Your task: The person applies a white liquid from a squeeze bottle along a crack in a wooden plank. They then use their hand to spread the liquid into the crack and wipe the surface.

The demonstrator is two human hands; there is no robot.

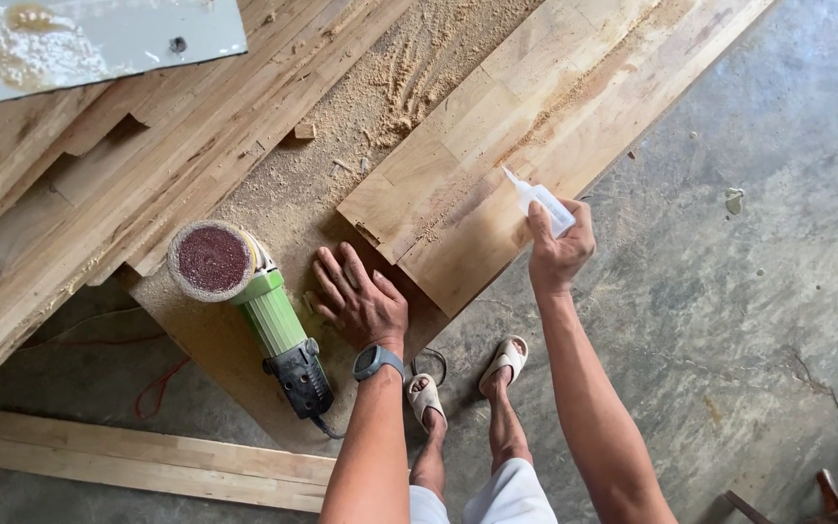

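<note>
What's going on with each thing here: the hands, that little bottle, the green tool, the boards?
Left hand: flat, palm down on the sawdusty board.
Right hand: gripping the bottle.
Squeeze bottle: tilted, nozzle toward the jointed wood panel.
Green angle grinder: lying down, unheld, sanding disc up.
Loose plank: flat on the floor.

Left hand (361, 299): palm down, fingers spread and extended flat, forearm reaching forward from lower centre, wrist straight, banded at the wrist. Right hand (561, 247): raised, fingers curled closed in a grip, thumb wrapped across, back of hand toward the camera. Right forearm extended, angled up and slightly inward. Both arms bare
</note>
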